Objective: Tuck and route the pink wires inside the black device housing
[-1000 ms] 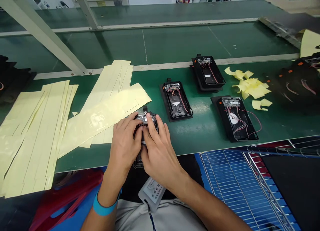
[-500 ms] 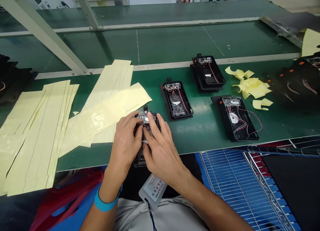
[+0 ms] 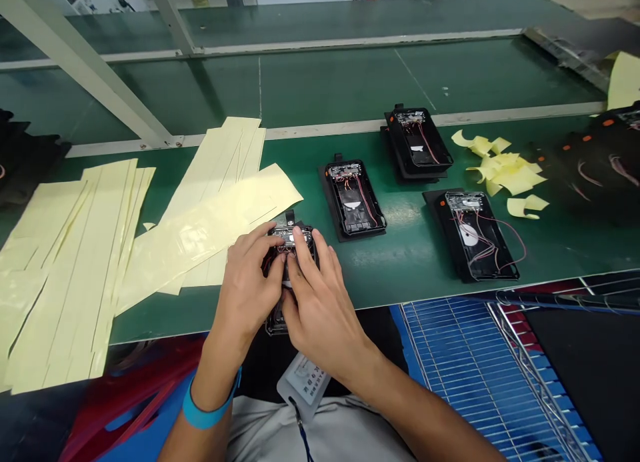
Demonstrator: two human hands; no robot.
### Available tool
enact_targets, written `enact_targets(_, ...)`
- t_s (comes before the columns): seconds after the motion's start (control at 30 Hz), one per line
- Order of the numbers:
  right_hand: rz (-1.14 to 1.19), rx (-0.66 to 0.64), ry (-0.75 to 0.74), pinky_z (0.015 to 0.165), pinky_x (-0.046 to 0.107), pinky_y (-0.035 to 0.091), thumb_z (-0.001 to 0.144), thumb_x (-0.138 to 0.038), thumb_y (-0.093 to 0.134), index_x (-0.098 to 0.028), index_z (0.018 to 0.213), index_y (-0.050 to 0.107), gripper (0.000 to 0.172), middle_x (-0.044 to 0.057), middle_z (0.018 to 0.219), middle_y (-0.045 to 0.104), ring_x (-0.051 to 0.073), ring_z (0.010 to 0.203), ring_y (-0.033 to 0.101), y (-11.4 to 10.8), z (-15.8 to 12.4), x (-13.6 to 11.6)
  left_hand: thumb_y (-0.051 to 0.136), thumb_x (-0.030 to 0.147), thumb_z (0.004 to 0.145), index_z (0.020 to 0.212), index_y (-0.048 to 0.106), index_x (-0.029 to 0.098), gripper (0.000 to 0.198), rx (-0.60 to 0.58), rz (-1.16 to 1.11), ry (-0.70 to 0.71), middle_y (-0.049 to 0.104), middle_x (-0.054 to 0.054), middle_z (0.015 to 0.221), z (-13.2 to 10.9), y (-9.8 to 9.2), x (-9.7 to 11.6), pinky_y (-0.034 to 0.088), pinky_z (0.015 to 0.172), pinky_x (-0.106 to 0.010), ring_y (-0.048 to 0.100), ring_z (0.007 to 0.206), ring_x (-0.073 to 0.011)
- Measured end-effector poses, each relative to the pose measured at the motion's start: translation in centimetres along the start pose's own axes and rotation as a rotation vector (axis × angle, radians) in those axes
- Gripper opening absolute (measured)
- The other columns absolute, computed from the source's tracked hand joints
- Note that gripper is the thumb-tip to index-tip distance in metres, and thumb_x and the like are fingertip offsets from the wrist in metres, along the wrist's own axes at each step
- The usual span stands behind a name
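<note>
My left hand (image 3: pixel 247 289) and my right hand (image 3: pixel 320 302) grip a black open device housing (image 3: pixel 290 239) at the green bench's front edge. Their fingers cover most of it, hiding its wiring; only the circuit board end and lower corner show. Yellow film sheets (image 3: pixel 210 235) lie just left of my left hand. Nearest my right hand stands a similar housing (image 3: pixel 353 199) with red wires inside. Two more housings (image 3: pixel 417 142) (image 3: pixel 475 239) lie farther right.
Long yellow film strips (image 3: pixel 75 262) cover the bench's left side, and crumpled yellow scraps (image 3: pixel 507 175) lie at right. A dark pile with wires (image 3: pixel 595 162) sits at the far right. A blue wire rack (image 3: pixel 475 375) stands below the bench, and a second green bench (image 3: pixel 325 82) runs behind.
Both hands stay on the housing, their fingers shifting slightly over its top end. The view has tilted a little, moving the bench slightly upward in the picture.
</note>
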State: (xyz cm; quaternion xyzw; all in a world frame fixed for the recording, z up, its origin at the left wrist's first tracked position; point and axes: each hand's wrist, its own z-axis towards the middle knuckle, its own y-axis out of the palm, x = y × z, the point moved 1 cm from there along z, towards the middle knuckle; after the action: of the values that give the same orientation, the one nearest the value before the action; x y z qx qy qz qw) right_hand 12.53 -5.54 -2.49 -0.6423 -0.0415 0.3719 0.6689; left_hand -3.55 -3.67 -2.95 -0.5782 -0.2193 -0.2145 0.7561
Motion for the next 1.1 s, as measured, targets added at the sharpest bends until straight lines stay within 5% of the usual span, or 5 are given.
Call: enact_targets(1.1, 0.084, 0.032, -0.01, 0.133, 0.073, 0.032, 0.109, -0.016, 0.04, -0.001, 0.162, 0.052, 0.057, 0.012, 0.186, 0.006, 0.046, 0.172, 0.007, 0.09, -0.36, 0.69, 0.062, 0.021, 0.098, 0.12, 0.074, 0.026, 0.025, 0.024, -0.006, 0.02, 0.065, 0.004, 0.149, 0.01, 0.03, 0.09, 0.054, 0.118, -0.048, 0.064, 0.139, -0.0239)
